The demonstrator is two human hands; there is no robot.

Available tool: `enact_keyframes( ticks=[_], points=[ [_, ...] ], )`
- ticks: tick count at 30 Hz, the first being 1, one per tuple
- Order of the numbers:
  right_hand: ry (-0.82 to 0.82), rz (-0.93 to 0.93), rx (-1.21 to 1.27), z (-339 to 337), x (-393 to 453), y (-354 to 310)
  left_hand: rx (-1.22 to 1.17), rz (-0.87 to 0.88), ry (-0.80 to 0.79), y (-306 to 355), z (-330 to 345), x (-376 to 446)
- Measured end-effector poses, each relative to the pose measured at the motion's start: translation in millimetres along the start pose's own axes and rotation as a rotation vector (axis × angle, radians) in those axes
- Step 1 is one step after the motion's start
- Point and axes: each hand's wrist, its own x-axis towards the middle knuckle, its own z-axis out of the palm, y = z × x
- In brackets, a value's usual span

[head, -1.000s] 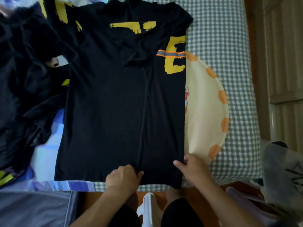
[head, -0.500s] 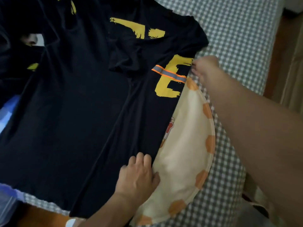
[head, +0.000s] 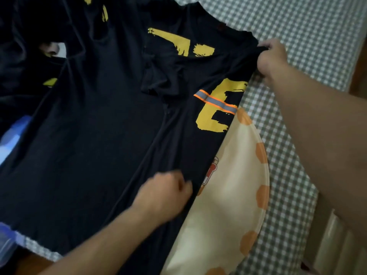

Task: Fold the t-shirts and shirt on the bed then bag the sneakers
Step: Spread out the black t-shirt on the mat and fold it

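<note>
The black t-shirt [head: 95, 139] is lying spread across the bed [head: 309, 26], filling the frame from about 9 o'clock through the centre, its yellow lettering [head: 216, 112] and an orange-and-grey stripe [head: 215, 102] showing toward 2 o'clock of the middle. One sleeve is lying folded inward over the chest, just above centre. The right hand [head: 271, 56] is reaching out to roughly 1 o'clock, its fingers curled tight and pinching a bunch of the shirt's shoulder edge, lifting that fabric slightly off the gingham sheet. The left hand [head: 166, 193] is sitting on the shirt's right side edge at about 6 o'clock of centre; it is blurred, with fingers curled down against the cloth, and whether it is gripping the fabric or only pressing on it cannot be told. A cream pillow [head: 228, 195] with orange spots is lying under and just beside the shirt's right edge, stretching from 3 o'clock down to 5 o'clock. More dark clothing [head: 17, 46] with yellow print is lying heaped at 10 o'clock, touching the shirt.
</note>
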Motion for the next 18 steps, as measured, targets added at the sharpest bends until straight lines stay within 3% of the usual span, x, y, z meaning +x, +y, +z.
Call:
enact_keyframes(
  ticks=[2,4,10,12,16,18],
  points=[
    [-0.043,-0.02,-0.093,-2.2,-2.7,-0.6,-0.052,0.034,0.491,-1.2,-46.8,50.3],
    [-0.056,-0.052,-0.191,-0.6,-3.4,-0.4,-0.103,0.039,0.746,-2.4,-99.1,107.9],
    [-0.119,-0.103,-0.385,5.7,11.3,9.3,0.246,-0.081,0.54,-16.6,-181.1,215.7],
    [-0.12,-0.112,-0.408,5.7,13.4,10.1,0.17,-0.032,0.563,-21.5,-188.6,211.4],
    [-0.098,-0.101,-0.468,8.2,18.7,7.3,-0.249,0.024,0.76,-41.1,-200.4,180.9],
    [-0.096,-0.103,-0.483,9.9,17.8,4.4,-0.149,0.081,0.779,-48.1,-208.3,177.5]
  ],
)
